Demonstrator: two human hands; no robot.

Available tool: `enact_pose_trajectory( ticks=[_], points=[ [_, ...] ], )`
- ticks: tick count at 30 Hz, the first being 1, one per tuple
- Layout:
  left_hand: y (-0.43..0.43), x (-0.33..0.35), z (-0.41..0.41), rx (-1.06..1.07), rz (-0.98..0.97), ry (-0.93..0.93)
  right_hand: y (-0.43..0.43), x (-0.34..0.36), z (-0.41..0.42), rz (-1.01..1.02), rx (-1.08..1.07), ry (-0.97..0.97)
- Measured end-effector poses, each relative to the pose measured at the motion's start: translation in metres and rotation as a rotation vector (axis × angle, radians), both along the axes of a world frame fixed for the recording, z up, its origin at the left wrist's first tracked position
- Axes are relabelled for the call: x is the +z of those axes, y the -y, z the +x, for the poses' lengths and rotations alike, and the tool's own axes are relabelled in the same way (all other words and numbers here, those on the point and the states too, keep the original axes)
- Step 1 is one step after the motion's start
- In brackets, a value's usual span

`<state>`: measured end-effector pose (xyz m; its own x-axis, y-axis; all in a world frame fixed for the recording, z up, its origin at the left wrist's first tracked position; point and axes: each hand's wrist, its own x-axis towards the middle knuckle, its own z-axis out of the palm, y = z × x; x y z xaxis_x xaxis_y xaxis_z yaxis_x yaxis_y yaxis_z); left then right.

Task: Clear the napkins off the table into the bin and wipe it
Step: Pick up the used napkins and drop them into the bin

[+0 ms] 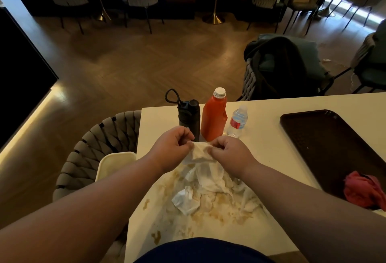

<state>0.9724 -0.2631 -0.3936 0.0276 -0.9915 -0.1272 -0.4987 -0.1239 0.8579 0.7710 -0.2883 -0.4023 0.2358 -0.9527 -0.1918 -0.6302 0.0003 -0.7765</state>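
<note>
Napkins, white crumpled paper ones (208, 187), lie heaped on the white tabletop (261, 129) amid brown spill stains, close to the near edge. One more white napkin (201, 153) is lifted above the heap, pinched at its top edge by the left hand (172, 148) and the right hand (227, 151), held close together. Clearing looks barely begun. Next, I judge, that napkin must go left into the cream plastic bin (114, 163) just beside the table. A crumpled red cloth (364, 191) waits on the dark brown tray (325, 137), likely for wiping.
</note>
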Motion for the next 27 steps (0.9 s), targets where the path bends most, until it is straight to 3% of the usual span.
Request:
enact_pose_trajectory(
  ticks=[5, 10, 15, 19, 27],
  points=[
    [-0.004, -0.01, 0.006, 0.1, 0.032, -0.06, 0.006, -0.004, -0.008, -0.007, -0.083, 0.015],
    [-0.01, -0.041, 0.023, 0.114, 0.142, 0.159, 0.013, -0.005, -0.024, -0.004, -0.16, 0.005],
    [-0.026, -0.075, 0.016, -0.108, 0.315, 0.419, 0.012, -0.011, -0.035, 0.022, -0.208, -0.006],
    [-0.042, -0.094, 0.001, -0.331, 0.317, 0.582, 0.01, -0.015, -0.043, 0.038, -0.22, -0.01],
    [-0.049, -0.106, -0.012, -0.518, 0.353, 0.713, 0.003, -0.015, -0.056, 0.038, -0.244, -0.002]
  ],
)
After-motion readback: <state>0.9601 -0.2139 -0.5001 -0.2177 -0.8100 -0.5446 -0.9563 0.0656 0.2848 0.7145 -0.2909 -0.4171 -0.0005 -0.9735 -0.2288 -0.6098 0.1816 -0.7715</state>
